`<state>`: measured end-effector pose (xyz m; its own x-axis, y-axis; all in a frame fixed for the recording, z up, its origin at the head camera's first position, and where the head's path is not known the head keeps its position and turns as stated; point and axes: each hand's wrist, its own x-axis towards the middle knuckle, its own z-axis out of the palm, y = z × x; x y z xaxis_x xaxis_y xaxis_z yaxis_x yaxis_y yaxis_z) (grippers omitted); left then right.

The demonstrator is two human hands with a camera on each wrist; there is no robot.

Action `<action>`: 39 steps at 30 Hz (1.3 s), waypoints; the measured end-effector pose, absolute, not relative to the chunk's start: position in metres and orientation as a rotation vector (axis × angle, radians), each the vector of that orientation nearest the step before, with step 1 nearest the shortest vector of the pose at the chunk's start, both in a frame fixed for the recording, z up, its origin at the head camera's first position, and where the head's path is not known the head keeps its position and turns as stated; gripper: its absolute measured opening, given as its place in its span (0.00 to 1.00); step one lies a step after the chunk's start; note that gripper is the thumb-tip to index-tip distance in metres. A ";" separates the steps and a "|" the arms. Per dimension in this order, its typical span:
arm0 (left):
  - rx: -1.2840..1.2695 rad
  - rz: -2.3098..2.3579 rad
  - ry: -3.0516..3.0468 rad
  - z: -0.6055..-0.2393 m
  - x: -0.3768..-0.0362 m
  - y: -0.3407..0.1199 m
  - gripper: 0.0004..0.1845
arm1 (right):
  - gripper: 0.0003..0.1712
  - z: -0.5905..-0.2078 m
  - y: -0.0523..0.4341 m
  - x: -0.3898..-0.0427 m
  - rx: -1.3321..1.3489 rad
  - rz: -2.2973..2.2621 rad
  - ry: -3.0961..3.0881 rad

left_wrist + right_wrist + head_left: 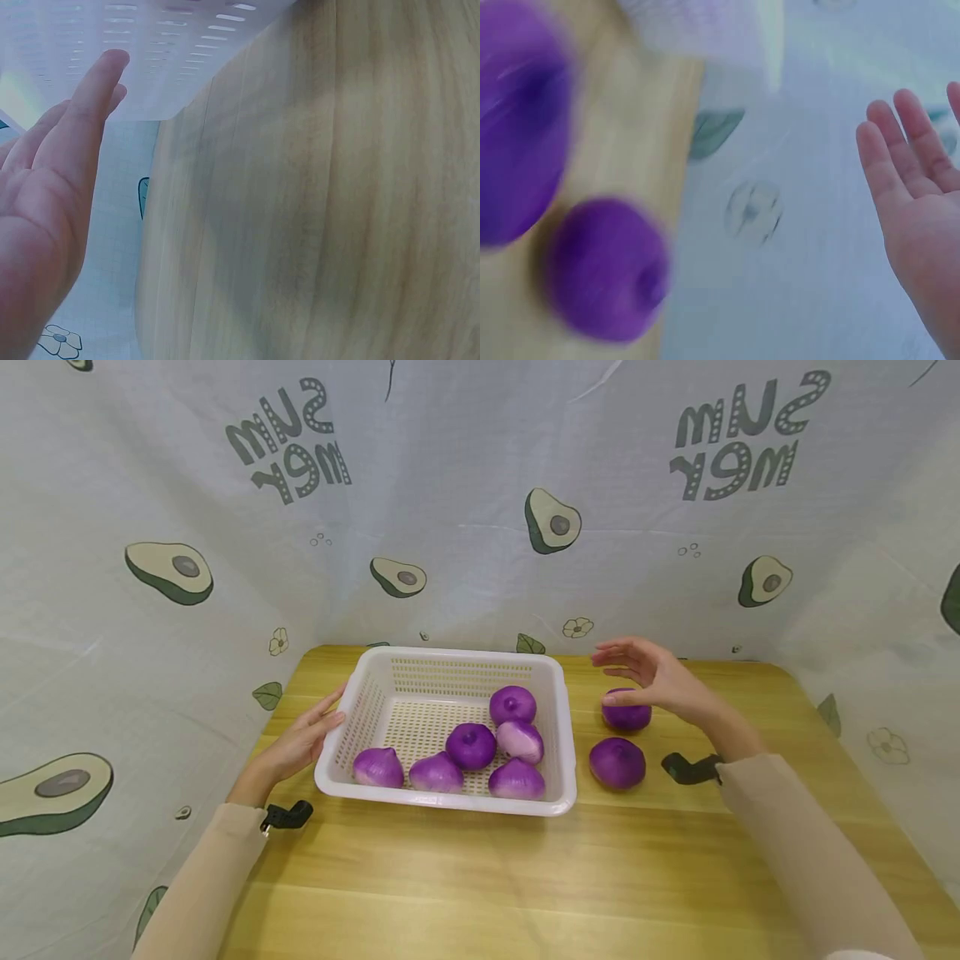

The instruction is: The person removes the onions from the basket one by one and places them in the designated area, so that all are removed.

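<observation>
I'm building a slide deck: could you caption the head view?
Left hand touching a white basket of six purple onions, right hand near two more on the wooden table.

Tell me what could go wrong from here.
The right hand, open near the farther loose onion, could set it rolling across the table.
The basket might slide: the left hand lies at its side without gripping.
Three onions bunched at its right might get bumped by any added there.
</observation>
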<state>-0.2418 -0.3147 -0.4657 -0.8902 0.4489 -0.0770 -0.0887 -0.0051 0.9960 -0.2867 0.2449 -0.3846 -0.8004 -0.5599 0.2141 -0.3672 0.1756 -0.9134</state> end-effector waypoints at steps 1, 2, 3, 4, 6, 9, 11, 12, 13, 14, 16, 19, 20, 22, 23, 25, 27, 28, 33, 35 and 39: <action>0.373 1.958 1.897 -0.466 -0.241 -0.315 0.33 | 0.40 -0.379 0.236 -0.291 -0.932 -1.668 2.253; 0.374 1.959 1.895 -0.466 -0.241 -0.316 0.33 | 0.41 -0.375 0.226 -0.296 -0.957 -1.648 2.235; 0.374 1.960 1.892 -0.465 -0.241 -0.316 0.33 | 0.41 -0.371 0.216 -0.300 -0.977 -1.630 2.216; 0.373 1.962 1.890 -0.465 -0.241 -0.316 0.33 | 0.41 -0.368 0.207 -0.304 -1.002 -1.615 2.196; 0.375 1.963 1.888 -0.466 -0.241 -0.316 0.33 | 0.41 -0.361 0.189 -0.311 -1.049 -1.578 2.156; 0.380 1.963 1.887 -0.466 -0.241 -0.316 0.33 | 0.40 -0.357 0.163 -0.319 -1.069 -1.541 2.095; 0.382 1.961 1.885 -0.467 -0.241 -0.316 0.33 | 0.40 -0.357 0.148 -0.323 -1.080 -1.511 2.061; 0.384 1.960 1.881 -0.467 -0.241 -0.316 0.33 | 0.39 -0.358 0.141 -0.326 -1.089 -1.499 2.040; 0.385 1.958 1.881 -0.468 -0.241 -0.316 0.33 | 0.39 -0.360 0.133 -0.328 -1.095 -1.488 2.026; 0.385 1.959 1.883 -0.468 -0.241 -0.317 0.33 | 0.38 -0.362 0.126 -0.331 -1.107 -1.479 2.006; 0.383 1.955 1.895 -0.468 -0.240 -0.317 0.33 | 0.38 -0.367 0.112 -0.335 -1.129 -1.456 1.977; 0.382 1.954 1.914 -0.467 -0.240 -0.318 0.33 | 0.38 -0.375 0.091 -0.339 -1.139 -1.428 1.941; 0.383 1.956 1.913 -0.467 -0.240 -0.318 0.33 | 0.38 -0.377 0.085 -0.339 -1.138 -1.411 1.935; 0.383 1.956 1.909 -0.466 -0.241 -0.318 0.33 | 0.38 -0.382 0.071 -0.339 -1.133 -1.372 1.931; 0.382 1.957 1.906 -0.466 -0.241 -0.318 0.33 | 0.37 -0.385 0.064 -0.338 -1.130 -1.348 1.932; 0.383 1.957 1.902 -0.467 -0.242 -0.318 0.33 | 0.36 -0.389 0.048 -0.336 -1.124 -1.303 1.930; 0.386 1.958 1.899 -0.467 -0.242 -0.317 0.33 | 0.36 -0.394 0.033 -0.334 -1.116 -1.267 1.919; 0.388 1.959 1.898 -0.468 -0.242 -0.317 0.33 | 0.36 -0.396 0.025 -0.333 -1.116 -1.250 1.911; 0.395 1.964 1.886 -0.469 -0.243 -0.317 0.33 | 0.38 -0.409 -0.006 -0.326 -1.138 -1.184 1.862; 0.392 1.962 1.885 -0.469 -0.244 -0.318 0.33 | 0.38 -0.414 -0.015 -0.323 -1.137 -1.174 1.837; 0.389 1.957 1.891 -0.470 -0.244 -0.318 0.33 | 0.38 -0.427 -0.030 -0.320 -1.123 -1.177 1.769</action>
<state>-0.2438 -0.3176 -0.4700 -0.8855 0.4594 -0.0691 -0.0848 -0.0137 0.9963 -0.3201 -0.0301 -0.4273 -0.3597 -0.9279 -0.0976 -0.2685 0.2031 -0.9416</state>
